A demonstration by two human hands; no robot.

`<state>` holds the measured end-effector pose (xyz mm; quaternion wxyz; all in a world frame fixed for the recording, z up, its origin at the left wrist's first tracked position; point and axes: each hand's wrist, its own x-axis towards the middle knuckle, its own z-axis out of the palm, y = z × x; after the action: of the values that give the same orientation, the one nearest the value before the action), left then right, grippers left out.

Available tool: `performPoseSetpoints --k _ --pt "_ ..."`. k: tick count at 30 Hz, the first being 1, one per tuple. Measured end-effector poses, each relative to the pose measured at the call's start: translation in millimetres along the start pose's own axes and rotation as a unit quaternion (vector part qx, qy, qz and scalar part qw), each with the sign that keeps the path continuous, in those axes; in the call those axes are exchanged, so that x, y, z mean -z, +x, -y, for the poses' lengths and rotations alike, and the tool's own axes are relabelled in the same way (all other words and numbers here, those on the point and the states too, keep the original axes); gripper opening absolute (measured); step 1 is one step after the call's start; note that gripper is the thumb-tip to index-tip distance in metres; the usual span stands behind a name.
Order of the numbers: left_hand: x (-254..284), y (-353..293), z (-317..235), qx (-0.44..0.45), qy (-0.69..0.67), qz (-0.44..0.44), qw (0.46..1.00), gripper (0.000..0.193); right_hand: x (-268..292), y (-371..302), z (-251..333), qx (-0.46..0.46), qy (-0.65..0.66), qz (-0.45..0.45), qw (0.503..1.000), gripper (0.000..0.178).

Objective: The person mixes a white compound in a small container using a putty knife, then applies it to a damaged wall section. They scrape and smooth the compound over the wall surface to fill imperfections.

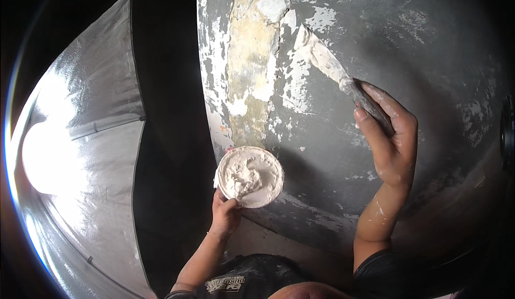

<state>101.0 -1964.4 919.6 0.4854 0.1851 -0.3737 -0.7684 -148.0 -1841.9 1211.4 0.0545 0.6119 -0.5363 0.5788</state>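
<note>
My left hand [225,212] grips the lower left rim of a round tub [281,176], its thumb over the edge. Thick off-white putty [247,178] fills the tub, stirred into peaks. In my right hand [391,132] is a putty knife [370,104], fingers wrapped round its dark, smeared handle. Its blade [325,61] points up and left, coated with the same putty. The blade is over or against a grey wall [348,41] patched with white; whether it touches I cannot tell. White specks dot my right hand and forearm.
A bare yellowish strip [249,57] runs down the wall's left part, with a jagged crack along its right edge. On the far left, a silvery umbrella-like reflector [107,165] surrounds a glaring lamp [51,157]. Between reflector and wall it is dark.
</note>
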Motion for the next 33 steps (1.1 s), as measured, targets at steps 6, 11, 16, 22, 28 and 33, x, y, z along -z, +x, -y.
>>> performPoseSetpoints --k 6,11,16,22,28,33 --pt "-36 4 -4 -0.037 -0.006 -0.015 0.999 0.082 16 -110 -61 -0.337 0.274 0.088 0.896 0.053" --pt "-45 -12 14 -0.056 -0.02 -0.032 0.998 0.078 13 -161 -93 -0.399 0.295 0.1 0.862 0.048" --pt "-59 -26 33 -0.041 -0.05 -0.043 0.997 0.073 -2 -207 -121 -0.283 0.253 0.083 0.921 0.046" --pt "-59 -40 46 -0.073 -0.075 -0.067 0.992 0.074 12 -226 -139 -0.381 0.349 0.122 0.848 0.05" --pt "-55 -58 59 -0.134 -0.009 -0.101 0.986 0.08 24 -227 -148 -0.454 0.38 0.224 0.774 0.051" --pt "-54 -73 71 -0.171 -0.012 -0.061 0.983 0.08 9 -232 -140 -0.456 0.396 0.229 0.763 0.05"
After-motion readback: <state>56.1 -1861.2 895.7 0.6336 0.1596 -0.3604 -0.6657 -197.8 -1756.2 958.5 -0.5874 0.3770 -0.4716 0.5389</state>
